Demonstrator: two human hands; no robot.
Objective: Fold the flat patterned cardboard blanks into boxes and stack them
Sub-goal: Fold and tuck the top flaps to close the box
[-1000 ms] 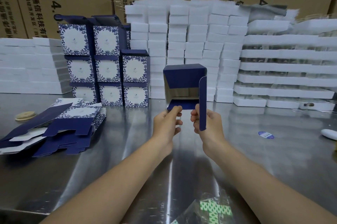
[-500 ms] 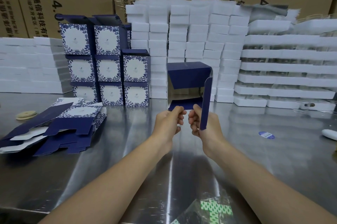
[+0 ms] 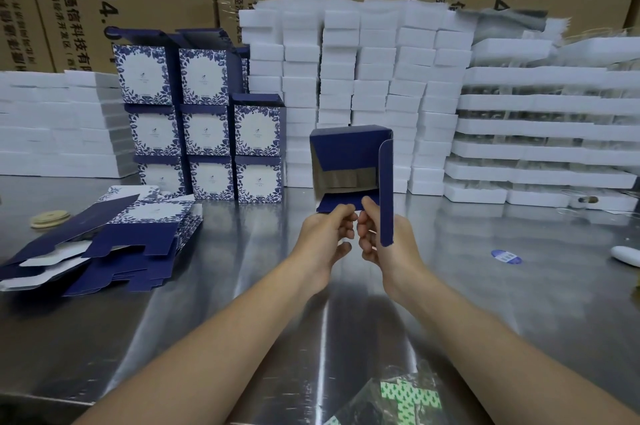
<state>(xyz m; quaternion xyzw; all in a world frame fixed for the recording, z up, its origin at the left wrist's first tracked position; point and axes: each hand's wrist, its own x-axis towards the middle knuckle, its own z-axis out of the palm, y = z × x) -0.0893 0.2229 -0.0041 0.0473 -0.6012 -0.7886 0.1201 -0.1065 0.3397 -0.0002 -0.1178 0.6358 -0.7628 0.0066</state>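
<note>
Side flap (image 3: 386, 192) back upright, box (image 3: 348, 149) open nearward

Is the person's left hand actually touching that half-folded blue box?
Touching. The head view shows the left hand pinching the bottom flap of the half-folded box.

Print on the stacked boxes (image 3: 204, 130) is unreadably small; the right edge crops a white object (image 3: 627, 255).

"AH4." on the brown cartons (image 3: 69, 9)
</note>
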